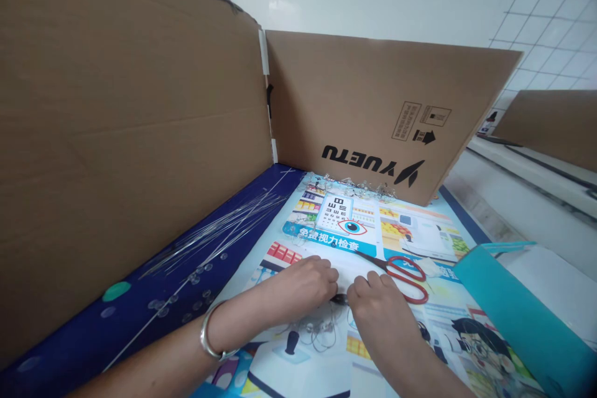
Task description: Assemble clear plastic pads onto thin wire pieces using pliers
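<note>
Both hands are close together over the printed sheet, fingers curled in. My left hand (pixel 310 280), with a silver bangle at the wrist, is closed; what its fingers pinch is hidden. My right hand (pixel 375 301) is closed too. A small dark object (pixel 340 300), its kind unclear, shows in the gap between the hands, against the right fingers. Just below lie clear beads and thin looped wire (pixel 321 329) on the sheet. Red-handled scissors (pixel 403 273) rest beyond my right hand, blades pointing left.
Cardboard panels (pixel 354 118) wall off the left and back. Long thin clear strands (pixel 224 227) and loose clear discs (pixel 161 305) lie on the blue surface at left. Wire pieces (pixel 364 186) line the back panel. A teal box (pixel 517 317) stands at right.
</note>
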A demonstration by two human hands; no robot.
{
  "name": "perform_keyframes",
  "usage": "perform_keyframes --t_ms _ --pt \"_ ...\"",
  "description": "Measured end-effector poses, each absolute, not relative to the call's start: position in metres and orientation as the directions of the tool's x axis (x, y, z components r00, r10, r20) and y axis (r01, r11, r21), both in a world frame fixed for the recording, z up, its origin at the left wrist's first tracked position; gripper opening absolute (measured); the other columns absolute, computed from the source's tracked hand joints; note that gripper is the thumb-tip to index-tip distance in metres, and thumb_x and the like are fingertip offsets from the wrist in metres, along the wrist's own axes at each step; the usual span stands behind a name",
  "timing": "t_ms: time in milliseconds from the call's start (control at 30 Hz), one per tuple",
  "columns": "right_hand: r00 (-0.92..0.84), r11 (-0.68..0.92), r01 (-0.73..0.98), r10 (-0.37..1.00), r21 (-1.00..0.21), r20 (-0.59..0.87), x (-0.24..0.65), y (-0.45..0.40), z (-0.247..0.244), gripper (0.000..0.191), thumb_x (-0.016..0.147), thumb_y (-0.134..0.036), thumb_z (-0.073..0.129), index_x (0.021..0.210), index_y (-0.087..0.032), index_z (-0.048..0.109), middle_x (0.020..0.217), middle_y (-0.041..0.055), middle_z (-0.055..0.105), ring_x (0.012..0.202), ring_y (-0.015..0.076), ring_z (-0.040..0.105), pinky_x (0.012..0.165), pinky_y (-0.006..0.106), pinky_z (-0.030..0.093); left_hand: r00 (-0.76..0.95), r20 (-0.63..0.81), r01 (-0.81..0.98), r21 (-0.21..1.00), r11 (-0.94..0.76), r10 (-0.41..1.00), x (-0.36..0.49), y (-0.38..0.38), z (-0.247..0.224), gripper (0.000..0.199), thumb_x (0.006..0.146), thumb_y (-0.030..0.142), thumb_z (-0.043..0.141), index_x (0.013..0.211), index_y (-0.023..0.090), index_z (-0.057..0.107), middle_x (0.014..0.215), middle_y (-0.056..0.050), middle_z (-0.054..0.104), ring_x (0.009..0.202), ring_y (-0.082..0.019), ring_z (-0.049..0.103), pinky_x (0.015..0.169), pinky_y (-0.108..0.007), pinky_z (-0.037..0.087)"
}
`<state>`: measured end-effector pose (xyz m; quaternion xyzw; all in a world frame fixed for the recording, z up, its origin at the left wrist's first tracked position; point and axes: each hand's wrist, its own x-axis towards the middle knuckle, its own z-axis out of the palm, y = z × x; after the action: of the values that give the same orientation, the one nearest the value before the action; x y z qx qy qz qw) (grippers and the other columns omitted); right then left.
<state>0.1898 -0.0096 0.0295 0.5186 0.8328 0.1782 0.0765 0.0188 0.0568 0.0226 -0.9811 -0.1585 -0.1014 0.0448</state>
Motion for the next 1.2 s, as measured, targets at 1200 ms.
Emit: perform_keyframes --t_ms 1200 --pt "-0.462 0.391 0.831 0.881 0.395 0.101 0.204 -0.006 0.028 0.015 0.072 -0.003 0.055 0.076 -0.017 0.058 0.073 0.0049 0.055 0.071 0.021 0.048 0.06 0.034 0.025 0.862 0.187 0.456 0.119 -0.882 0.471 0.016 0.066 0.012 0.016 0.081 0.008 0.045 0.072 0.015 0.057 0.074 -0.003 0.056 0.069 -0.016 0.052 0.064 -0.025 0.041"
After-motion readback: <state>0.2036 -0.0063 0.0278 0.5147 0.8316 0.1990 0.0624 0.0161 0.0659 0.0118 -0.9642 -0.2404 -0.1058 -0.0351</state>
